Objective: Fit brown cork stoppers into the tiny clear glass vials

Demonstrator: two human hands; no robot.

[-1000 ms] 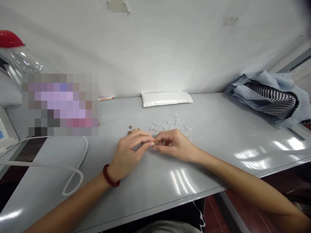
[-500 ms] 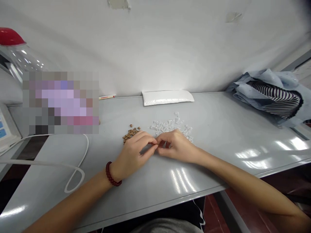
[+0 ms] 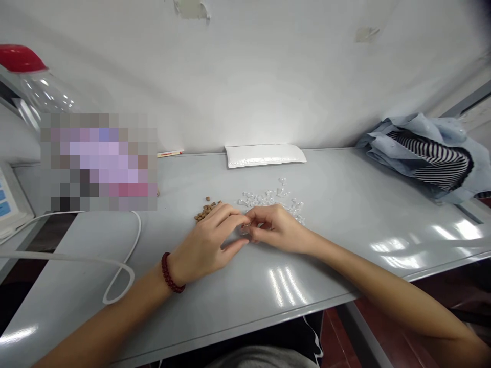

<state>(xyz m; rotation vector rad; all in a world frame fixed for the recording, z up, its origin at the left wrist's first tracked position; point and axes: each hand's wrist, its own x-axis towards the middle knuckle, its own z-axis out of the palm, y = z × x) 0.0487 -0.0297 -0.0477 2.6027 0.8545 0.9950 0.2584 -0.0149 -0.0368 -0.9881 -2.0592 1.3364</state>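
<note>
Our left hand (image 3: 209, 240) arched, thumb and fingers parted, our right hand (image 3: 278, 228) pinching a clear piece (image 3: 244, 229) at its fingertips

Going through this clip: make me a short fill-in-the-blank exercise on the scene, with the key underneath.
1. The beaded bracelet circles the person's ____ wrist.
2. The cap on the clear bottle is ____.
3. The small pieces beside the left hand are ____ in colour.
4. In the picture, the striped fabric is toward the ____ edge.

Missing words: left; red; brown; right.
</note>
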